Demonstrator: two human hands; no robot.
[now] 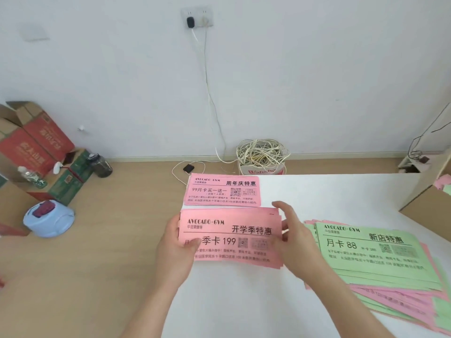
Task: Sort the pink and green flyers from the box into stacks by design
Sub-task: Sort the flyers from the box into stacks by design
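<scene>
Hands on pink bundle (229, 237): left hand (174, 245) thumb-pinches its left edge, right hand (294, 237) apparently grips the right edge; mixed pile (371, 250) right, pink stack (222, 191) far.

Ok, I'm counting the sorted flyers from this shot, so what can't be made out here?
Head view only:
- Held pink flyers: sheet count, only stepped edges show; thumb of the left hand covers the price line's start.
- Mixed pile: lower designs hidden under the green flyer; cut off by the right edge.
- Box: contents mostly out of frame.
- Fine print: blurred.
</scene>
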